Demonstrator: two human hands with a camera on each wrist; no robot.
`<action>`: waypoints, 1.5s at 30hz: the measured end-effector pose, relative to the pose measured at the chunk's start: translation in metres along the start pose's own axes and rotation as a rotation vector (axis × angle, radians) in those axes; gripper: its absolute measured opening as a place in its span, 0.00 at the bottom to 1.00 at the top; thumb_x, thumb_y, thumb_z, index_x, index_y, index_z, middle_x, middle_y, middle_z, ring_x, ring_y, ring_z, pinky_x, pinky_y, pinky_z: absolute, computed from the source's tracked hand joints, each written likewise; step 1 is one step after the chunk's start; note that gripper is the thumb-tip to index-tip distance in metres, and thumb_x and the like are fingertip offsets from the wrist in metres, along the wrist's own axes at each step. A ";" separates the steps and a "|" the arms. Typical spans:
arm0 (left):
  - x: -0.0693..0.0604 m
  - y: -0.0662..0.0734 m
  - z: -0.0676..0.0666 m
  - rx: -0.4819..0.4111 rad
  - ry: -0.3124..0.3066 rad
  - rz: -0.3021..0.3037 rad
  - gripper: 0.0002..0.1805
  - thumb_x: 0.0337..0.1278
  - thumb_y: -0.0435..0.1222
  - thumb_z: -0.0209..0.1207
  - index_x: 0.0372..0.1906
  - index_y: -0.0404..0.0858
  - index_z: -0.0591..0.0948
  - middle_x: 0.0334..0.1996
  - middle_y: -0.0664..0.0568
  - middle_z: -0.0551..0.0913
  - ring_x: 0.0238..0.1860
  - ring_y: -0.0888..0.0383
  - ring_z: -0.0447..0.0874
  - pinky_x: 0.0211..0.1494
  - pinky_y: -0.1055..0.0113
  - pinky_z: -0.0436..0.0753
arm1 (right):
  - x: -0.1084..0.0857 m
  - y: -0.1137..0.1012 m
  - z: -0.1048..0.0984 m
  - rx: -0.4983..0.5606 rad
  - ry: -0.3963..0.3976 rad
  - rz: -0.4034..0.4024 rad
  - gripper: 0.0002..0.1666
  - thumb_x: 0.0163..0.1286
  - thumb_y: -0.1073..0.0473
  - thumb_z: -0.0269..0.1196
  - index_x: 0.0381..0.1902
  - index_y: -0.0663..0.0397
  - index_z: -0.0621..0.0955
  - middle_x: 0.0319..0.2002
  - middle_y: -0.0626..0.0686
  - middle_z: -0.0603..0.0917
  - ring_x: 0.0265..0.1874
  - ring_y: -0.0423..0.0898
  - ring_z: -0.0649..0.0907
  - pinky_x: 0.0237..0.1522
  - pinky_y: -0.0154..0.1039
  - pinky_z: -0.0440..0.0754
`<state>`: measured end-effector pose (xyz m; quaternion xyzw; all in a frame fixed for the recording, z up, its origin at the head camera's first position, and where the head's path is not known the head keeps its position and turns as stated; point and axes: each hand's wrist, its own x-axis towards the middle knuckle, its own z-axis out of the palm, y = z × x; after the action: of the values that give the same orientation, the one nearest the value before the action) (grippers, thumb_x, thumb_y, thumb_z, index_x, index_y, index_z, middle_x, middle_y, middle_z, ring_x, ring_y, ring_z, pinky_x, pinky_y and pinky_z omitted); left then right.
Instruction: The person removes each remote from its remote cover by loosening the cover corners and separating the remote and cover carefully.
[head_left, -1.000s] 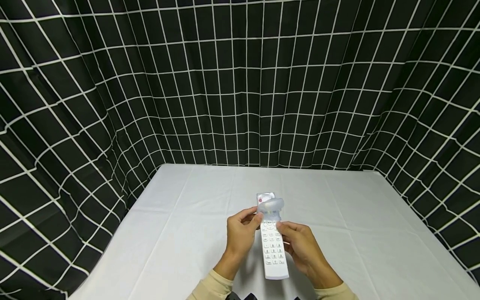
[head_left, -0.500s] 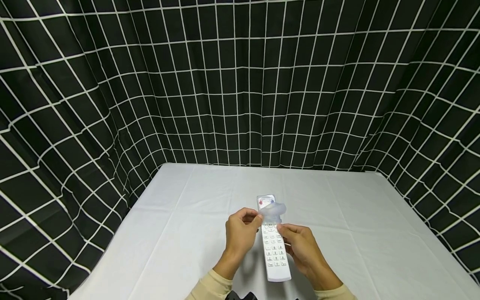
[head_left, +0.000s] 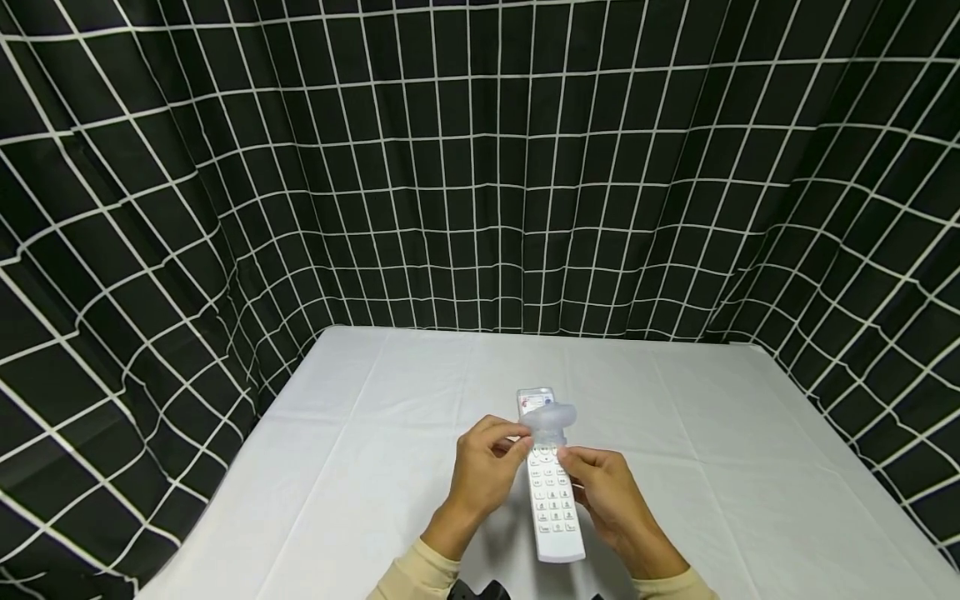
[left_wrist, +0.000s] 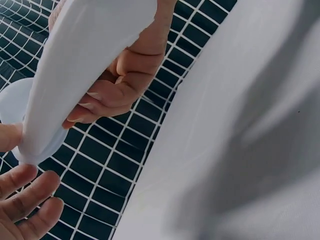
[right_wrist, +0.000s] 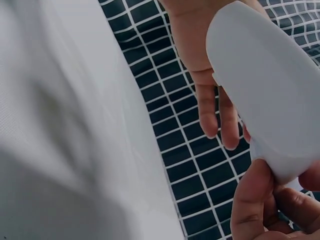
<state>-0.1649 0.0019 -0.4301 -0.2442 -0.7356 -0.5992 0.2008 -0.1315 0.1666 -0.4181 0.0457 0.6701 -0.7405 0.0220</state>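
In the head view a white remote control (head_left: pixel 557 508) with rows of buttons is held upright between the hands, above the white table. A translucent, soft cover (head_left: pixel 550 415) is bunched around its upper part, with a rolled flap jutting right. My left hand (head_left: pixel 483 471) pinches the cover's left side with thumb and forefinger. My right hand (head_left: pixel 611 496) grips the remote's right edge just below the cover, thumb in front and fingers behind. Both wrist views show the smooth back of the remote control (left_wrist: pixel 85 60); the cover (left_wrist: pixel 14 100) bulges past its edge in the left wrist view.
The white cloth-covered table (head_left: pixel 390 392) spreads out around the hands. Black curtains with a white grid (head_left: pixel 495 167) enclose its back and both sides. Dark pieces of something (head_left: pixel 480 592) poke in at the bottom edge of the head view.
My left hand has shifted slightly right, its thumb and forefinger still at the cover's edge. The remote has drifted a little right too, and the cover's flap sits more level. My right hand barely moved.
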 end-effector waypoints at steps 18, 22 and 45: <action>0.002 -0.005 0.001 0.204 -0.106 0.005 0.07 0.54 0.19 0.58 0.27 0.31 0.82 0.31 0.53 0.72 0.29 0.61 0.72 0.32 0.71 0.78 | 0.002 0.009 0.007 -0.034 -0.045 0.038 0.21 0.73 0.58 0.55 0.46 0.76 0.78 0.34 0.59 0.81 0.32 0.51 0.82 0.33 0.42 0.82; 0.001 -0.001 0.001 0.218 -0.124 -0.043 0.06 0.58 0.21 0.54 0.29 0.29 0.79 0.31 0.52 0.72 0.29 0.62 0.71 0.31 0.72 0.78 | 0.002 0.008 0.010 -0.031 -0.067 0.065 0.25 0.74 0.53 0.55 0.47 0.76 0.78 0.31 0.59 0.82 0.28 0.50 0.83 0.29 0.42 0.83; 0.016 -0.004 -0.004 0.196 -0.148 -0.195 0.04 0.63 0.25 0.54 0.34 0.32 0.79 0.31 0.54 0.73 0.31 0.59 0.73 0.34 0.69 0.78 | 0.002 0.003 0.007 -0.089 -0.102 0.062 0.23 0.75 0.57 0.54 0.46 0.80 0.77 0.30 0.58 0.84 0.28 0.50 0.84 0.31 0.40 0.83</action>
<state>-0.1798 -0.0007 -0.4228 -0.1946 -0.8235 -0.5215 0.1096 -0.1331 0.1591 -0.4208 0.0278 0.6987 -0.7102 0.0812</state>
